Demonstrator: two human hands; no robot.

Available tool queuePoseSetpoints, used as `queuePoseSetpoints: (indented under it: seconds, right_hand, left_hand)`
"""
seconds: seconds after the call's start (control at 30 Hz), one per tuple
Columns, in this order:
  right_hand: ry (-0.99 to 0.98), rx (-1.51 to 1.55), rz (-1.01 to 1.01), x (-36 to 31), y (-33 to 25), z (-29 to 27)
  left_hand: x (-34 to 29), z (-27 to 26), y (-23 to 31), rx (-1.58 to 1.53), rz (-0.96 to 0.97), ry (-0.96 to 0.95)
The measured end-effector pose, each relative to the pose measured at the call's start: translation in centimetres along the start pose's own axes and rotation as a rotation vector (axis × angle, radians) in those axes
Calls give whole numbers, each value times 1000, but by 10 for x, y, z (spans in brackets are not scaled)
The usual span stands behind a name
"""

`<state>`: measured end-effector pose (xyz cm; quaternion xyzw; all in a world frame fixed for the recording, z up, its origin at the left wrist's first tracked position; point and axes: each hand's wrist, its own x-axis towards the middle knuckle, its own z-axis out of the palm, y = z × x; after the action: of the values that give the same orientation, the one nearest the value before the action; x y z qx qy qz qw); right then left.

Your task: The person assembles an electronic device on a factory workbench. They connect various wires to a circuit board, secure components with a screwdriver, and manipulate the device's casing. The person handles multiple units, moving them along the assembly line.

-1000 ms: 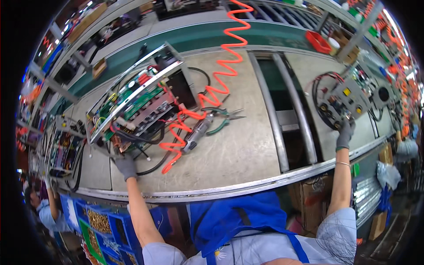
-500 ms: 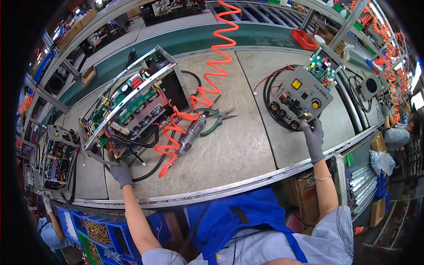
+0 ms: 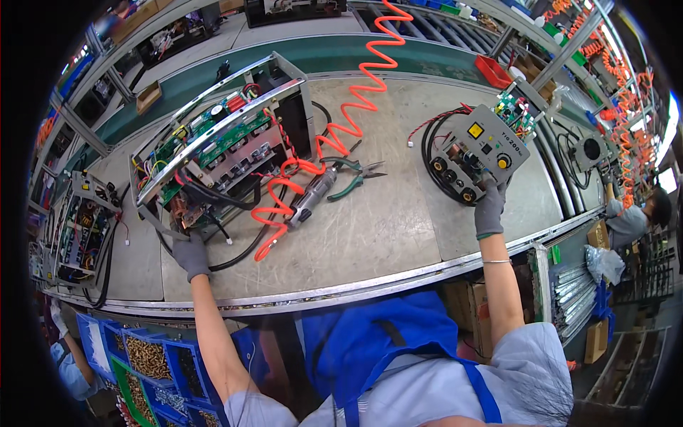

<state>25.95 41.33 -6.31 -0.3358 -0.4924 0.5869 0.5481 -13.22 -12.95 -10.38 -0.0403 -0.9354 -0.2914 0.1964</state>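
Note:
My gloved left hand (image 3: pixel 191 255) is closed on the lower front corner of an open metal chassis (image 3: pixel 213 153), beside a copper coil; its fingertips are partly hidden. Green circuit boards and wiring fill the tilted chassis. On the right, my gloved right hand (image 3: pixel 490 210) grips the lower edge of a grey front panel (image 3: pixel 491 135) with a yellow knob, round sockets and a circuit board behind it. A looped black cable (image 3: pixel 429 146) lies beside this panel. Between my hands rest a grey air screwdriver (image 3: pixel 313 199) and green-handled pliers (image 3: pixel 348 186).
An orange coiled hose (image 3: pixel 370 78) hangs down to the air screwdriver. Another open unit (image 3: pixel 78 228) stands at the far left. Blue bins (image 3: pixel 171 363) of small hardware sit below the bench edge. A red tray (image 3: pixel 492 71) lies at the back; co-workers are at both sides.
The whole view has shifted slightly. My right hand has moved a little left along the panel's lower edge. My left hand stays at the chassis corner.

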Motion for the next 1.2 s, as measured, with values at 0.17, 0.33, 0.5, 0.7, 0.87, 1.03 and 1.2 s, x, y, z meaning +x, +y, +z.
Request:
queuePoseSetpoints:
  seconds: [0.17,0.33,0.5,0.7,0.87,1.03,1.2]
  right_hand:
    - [176,-63,67,-21,5,11]
    - [164,-4,49,-51,6,46]
    - [27,-3,143,-128,-18,65]
    - [-251,-249,122,-223,-34,89]
    - [-460,-419,-45,-244,-59,55]
    - [-1088,-655,-614,-258,-80,93]
    - [-999,-829,-200,-223,-7,190]
  left_hand:
    - [21,47,-69,785,452,-15]
    - [20,36,-44,155,117,-74]
    - [25,30,-27,72,19,-70]
    - [39,28,-78,389,410,15]
    - [21,12,-26,-30,16,-27]
    - [15,10,-38,25,-62,21]
    - [14,10,-18,24,-76,-21]
